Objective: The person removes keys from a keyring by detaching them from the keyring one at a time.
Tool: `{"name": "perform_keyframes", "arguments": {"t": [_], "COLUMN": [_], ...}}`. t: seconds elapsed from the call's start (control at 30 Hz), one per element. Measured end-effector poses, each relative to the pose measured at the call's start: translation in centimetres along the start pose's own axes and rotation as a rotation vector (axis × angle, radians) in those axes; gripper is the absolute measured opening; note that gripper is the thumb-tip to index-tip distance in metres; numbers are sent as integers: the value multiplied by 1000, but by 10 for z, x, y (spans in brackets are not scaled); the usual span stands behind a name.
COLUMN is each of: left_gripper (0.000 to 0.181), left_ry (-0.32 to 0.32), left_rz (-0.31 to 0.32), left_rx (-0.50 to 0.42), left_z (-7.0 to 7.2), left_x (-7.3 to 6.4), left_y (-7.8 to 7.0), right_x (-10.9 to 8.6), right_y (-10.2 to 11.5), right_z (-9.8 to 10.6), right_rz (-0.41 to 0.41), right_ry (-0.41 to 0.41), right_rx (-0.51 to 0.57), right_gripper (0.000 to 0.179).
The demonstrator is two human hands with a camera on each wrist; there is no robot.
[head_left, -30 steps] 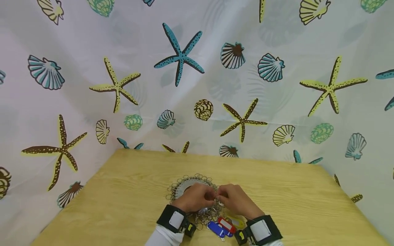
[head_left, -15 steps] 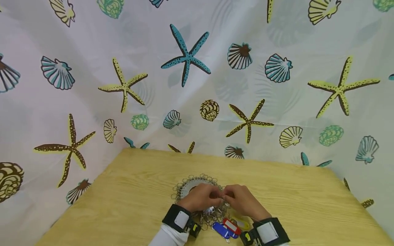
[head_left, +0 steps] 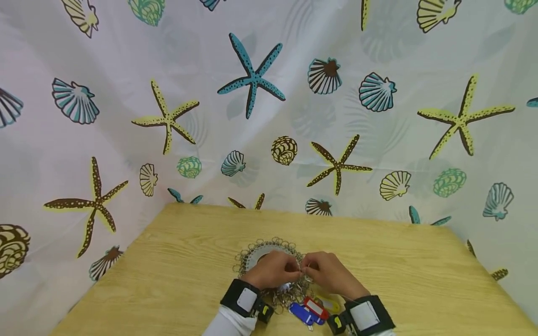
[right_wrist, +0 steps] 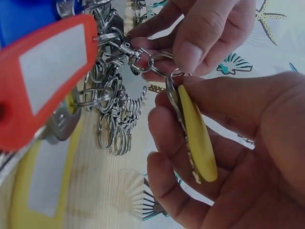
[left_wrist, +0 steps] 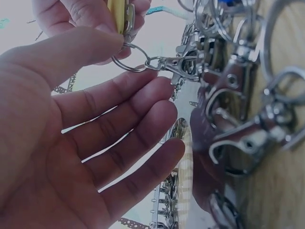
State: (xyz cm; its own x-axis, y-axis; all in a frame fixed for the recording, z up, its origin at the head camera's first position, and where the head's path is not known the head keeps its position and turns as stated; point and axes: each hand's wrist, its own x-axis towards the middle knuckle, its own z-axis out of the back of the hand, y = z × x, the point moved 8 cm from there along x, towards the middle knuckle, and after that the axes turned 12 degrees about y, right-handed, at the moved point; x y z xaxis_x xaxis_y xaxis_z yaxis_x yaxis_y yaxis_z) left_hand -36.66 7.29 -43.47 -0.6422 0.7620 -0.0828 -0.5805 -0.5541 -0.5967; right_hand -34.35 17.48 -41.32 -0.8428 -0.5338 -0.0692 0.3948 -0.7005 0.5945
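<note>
Above a pile of metal clasps, my left hand [head_left: 273, 269] and right hand [head_left: 329, 275] meet fingertip to fingertip. The left thumb and index finger pinch a split ring [left_wrist: 129, 69], while the other left fingers extend loosely. A lobster clasp [left_wrist: 176, 66] hangs linked to that ring. Between its thumb and fingers, the right hand holds a key [right_wrist: 192, 164] together with a yellow key tag [right_wrist: 200, 138]. The key's head lies right at the split ring. My fingertips partly cover the spot where ring and key meet.
Rings and clasps fringe a round grey disc [head_left: 253, 255] on the wooden table [head_left: 189, 261]. By the right wrist lie a red key tag [head_left: 316, 308], blue tag [head_left: 299, 312] and another yellow tag [head_left: 331, 305], with keys. A shell-patterned curtain [head_left: 189, 60] rises behind.
The head view has shifted slightly. Both hands keep nearly the same pose over the clasps, fingertips still together.
</note>
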Motion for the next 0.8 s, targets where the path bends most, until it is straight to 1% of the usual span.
{"name": "perform_keyframes", "arguments": {"t": [0.17,0.37,0.53,0.8], "left_gripper": [9,6,5,9], "left_ry": [-2,6,3,5], "left_rz": [-7,6,15,25], "left_rx": [12,-27,-10,-10], "left_z": [0,1,0,0], "left_x": [0,-1,-1,-1], "left_y": [-1,-1,-1,-1], "right_x": [-1,-2,-2,-2], "right_y": [2,4,3,3], "right_z": [1,0,-1,-1], "right_rz": [3,-4,-2,0], "right_ry": [-2,7,4,3], "right_rx": [6,20,18,12], "right_gripper": [14,13,13,11]}}
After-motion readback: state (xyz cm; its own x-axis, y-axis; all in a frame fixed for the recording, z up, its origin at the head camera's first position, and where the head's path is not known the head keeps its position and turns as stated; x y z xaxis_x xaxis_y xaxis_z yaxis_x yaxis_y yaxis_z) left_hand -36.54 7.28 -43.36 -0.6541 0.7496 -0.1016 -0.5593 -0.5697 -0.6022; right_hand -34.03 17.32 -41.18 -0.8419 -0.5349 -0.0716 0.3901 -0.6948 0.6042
